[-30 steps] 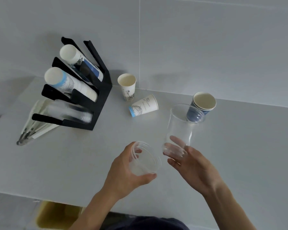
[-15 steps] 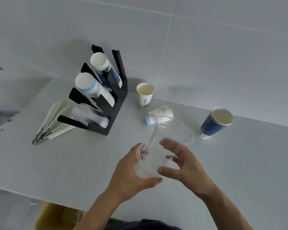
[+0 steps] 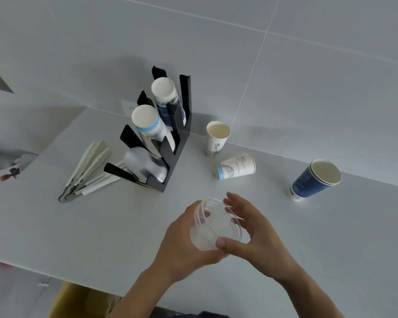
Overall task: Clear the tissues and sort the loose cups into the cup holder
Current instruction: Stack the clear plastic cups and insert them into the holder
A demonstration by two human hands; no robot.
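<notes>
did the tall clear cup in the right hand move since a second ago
Yes. It stood apart near the blue cup; now it is nested in the clear cups held by the left hand, farther from the blue cup, right hand on the rim.

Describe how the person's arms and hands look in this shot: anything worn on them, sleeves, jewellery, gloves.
Both forearms are bare as far as the frame shows them; no sleeve reaches into view. The left hand and the right hand wear no gloves, and no ring, watch or bracelet is visible on the fingers or wrists. A bit of dark clothing shows at the bottom edge, between the arms.
</notes>
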